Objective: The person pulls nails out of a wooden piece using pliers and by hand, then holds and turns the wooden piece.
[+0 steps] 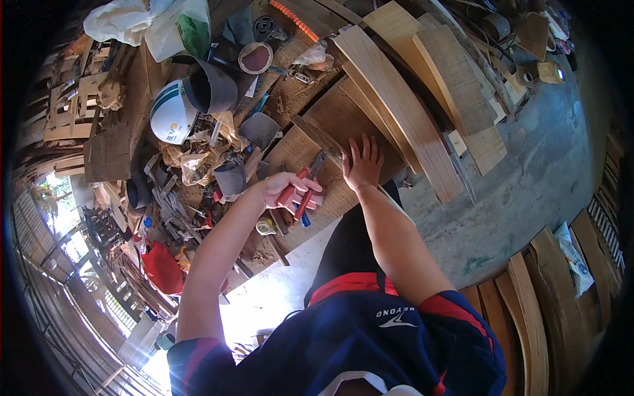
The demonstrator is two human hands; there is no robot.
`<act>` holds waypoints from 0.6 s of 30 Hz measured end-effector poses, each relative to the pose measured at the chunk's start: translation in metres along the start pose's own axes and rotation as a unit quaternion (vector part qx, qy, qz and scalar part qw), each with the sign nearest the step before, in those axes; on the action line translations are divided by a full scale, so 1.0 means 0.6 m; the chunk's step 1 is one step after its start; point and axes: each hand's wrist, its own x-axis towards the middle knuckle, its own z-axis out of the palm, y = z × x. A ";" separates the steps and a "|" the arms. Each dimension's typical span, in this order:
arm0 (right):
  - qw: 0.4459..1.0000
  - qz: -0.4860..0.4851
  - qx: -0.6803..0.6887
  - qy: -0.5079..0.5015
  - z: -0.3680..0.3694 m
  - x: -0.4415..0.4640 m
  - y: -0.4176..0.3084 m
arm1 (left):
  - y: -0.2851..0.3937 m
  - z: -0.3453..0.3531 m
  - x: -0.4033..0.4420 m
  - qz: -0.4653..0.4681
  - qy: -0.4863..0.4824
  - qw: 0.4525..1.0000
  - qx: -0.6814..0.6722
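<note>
My left hand [290,191] is closed around the red handles of a pair of pliers [305,198]. The metal jaws point up and away from me, near the edge of a narrow wooden strip [320,137]. My right hand [363,164] lies flat with fingers spread on a brown wooden board [337,112], its thumb side close to the end of that strip. Whether the jaws grip anything cannot be made out. Beneath the left hand, a tape measure [265,227] and a blue-handled tool [305,219] lie at the bench's near edge.
Long curved planks [403,105] are stacked to the right of the bench. A white helmet [173,113], a dark cylinder [212,87], cups and wood scraps crowd the left side. More planks [528,323] lie at lower right, beyond the concrete floor [456,231].
</note>
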 end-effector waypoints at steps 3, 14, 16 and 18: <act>1.000 0.001 0.007 0.000 -0.001 0.000 -0.001 | 0.032 -0.002 0.005 -0.022 0.025 0.999 0.043; 1.000 0.008 0.027 0.002 -0.003 0.000 0.000 | 0.138 0.040 0.013 -0.146 0.121 0.966 0.177; 0.999 0.006 0.035 -0.001 -0.002 0.000 0.001 | 0.147 0.037 0.016 -0.158 0.111 0.963 0.187; 0.999 0.005 0.034 0.001 -0.001 0.001 0.002 | 0.157 0.037 0.014 -0.168 0.094 0.959 0.210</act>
